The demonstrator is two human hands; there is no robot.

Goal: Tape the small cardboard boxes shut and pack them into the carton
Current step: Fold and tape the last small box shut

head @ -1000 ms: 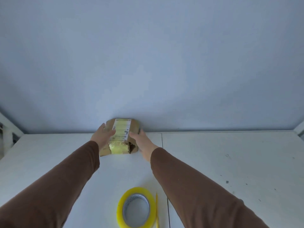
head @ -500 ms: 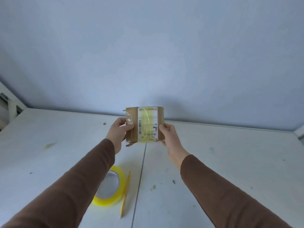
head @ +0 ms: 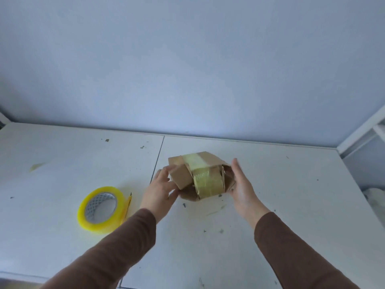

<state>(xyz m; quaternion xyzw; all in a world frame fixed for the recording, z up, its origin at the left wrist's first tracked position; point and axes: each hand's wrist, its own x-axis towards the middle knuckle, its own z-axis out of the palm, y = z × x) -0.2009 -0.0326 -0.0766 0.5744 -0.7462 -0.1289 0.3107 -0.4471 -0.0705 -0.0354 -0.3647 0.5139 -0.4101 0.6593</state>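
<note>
Though crumpled, tape-glossed cardboard box [head: 200, 176].

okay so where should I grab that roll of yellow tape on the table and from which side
Pinch the tape roll through its open core, thumb inside, fingers on the outer yellow band. Come from above with the left hand, which is nearer. The roll lies nearly flat on the table, hole facing up, loose tape end sticking out on its right.

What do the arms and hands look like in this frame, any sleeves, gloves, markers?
Both arms wear plain brown long sleeves that end at the wrists. The left hand and right hand are bare: no gloves, rings, watch, cables or markers visible.
</note>
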